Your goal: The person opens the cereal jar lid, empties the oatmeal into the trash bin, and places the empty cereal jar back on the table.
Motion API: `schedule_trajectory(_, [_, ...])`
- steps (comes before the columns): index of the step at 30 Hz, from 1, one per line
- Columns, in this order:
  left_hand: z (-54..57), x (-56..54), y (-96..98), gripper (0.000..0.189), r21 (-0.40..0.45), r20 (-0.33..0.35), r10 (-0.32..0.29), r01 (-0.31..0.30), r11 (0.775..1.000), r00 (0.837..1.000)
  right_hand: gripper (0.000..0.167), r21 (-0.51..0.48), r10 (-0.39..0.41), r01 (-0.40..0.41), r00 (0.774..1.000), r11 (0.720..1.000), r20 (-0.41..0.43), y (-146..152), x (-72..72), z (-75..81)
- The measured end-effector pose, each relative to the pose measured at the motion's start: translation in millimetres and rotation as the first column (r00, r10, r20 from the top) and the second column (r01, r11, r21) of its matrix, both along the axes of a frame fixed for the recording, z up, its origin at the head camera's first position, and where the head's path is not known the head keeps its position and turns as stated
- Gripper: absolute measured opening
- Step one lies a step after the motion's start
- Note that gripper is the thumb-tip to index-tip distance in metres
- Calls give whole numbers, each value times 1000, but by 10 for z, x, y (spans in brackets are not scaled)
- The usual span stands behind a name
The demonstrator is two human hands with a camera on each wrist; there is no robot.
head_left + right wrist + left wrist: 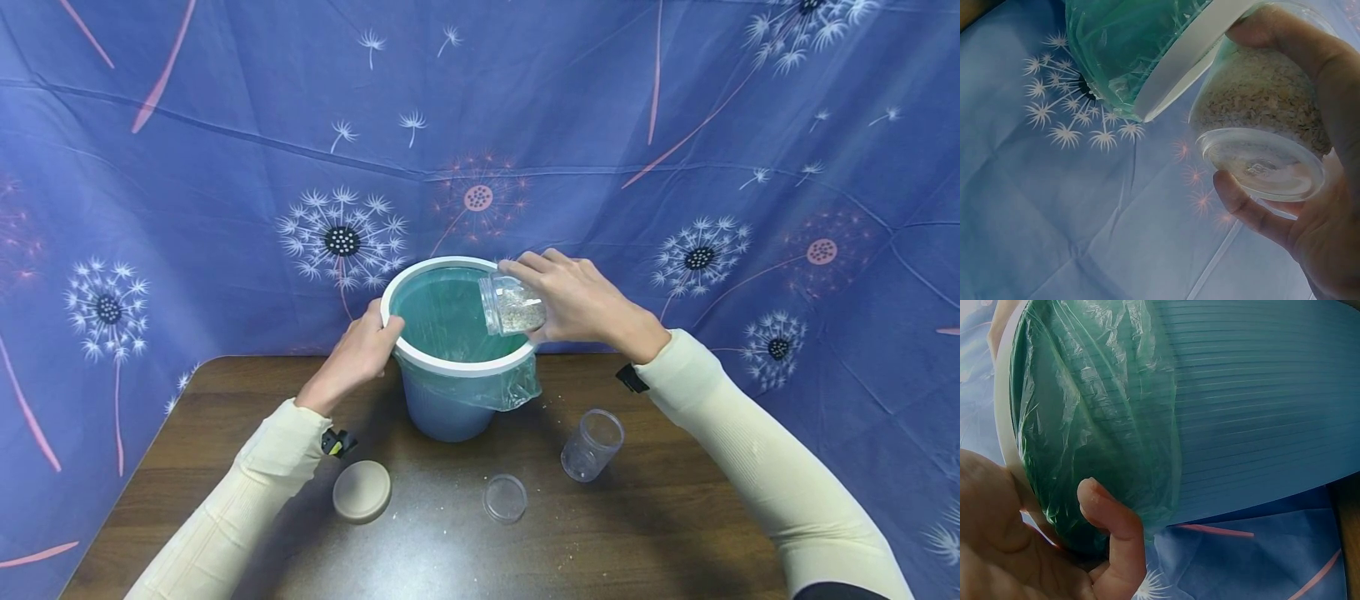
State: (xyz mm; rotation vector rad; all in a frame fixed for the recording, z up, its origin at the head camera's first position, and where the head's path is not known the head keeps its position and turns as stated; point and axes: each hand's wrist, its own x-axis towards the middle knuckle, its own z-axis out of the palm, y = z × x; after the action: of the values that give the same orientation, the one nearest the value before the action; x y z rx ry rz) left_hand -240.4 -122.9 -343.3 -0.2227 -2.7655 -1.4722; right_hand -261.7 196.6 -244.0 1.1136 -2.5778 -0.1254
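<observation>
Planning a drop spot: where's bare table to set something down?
Free: table left of the left sleeve and between clear cup and right sleeve. Crowded: bin, left hand at rim, right hand holding jar over it; beige lid and clear lid in front.

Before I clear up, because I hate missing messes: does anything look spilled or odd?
Yes: tiny pale specks lie scattered on the tabletop around the clear lid, outside the bin. They look spilled, though they are too small to identify.
</observation>
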Motion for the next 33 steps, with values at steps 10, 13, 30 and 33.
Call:
schedule_trajectory(10, [-1,-3,0,65,3,-1,-3,3,1000,1000,105,12,10,-10,1000,1000,5,-7,-7,7])
schedule_trajectory(13, [-1,-4,0,65,2,-4,-3,3,1000,1000,105,7,14,-14,1000,1000,2,-6,-13,5])
schedule_trajectory(30, [6,13,14,64,-1,-3,6,-6,1000,1000,106,27,33,-33,999,999,-11,-15,-3,5])
schedule_trajectory(33, [6,13,11,63,-1,-3,4,-4,1000,1000,105,26,35,-35,999,999,-14,-14,-1,4])
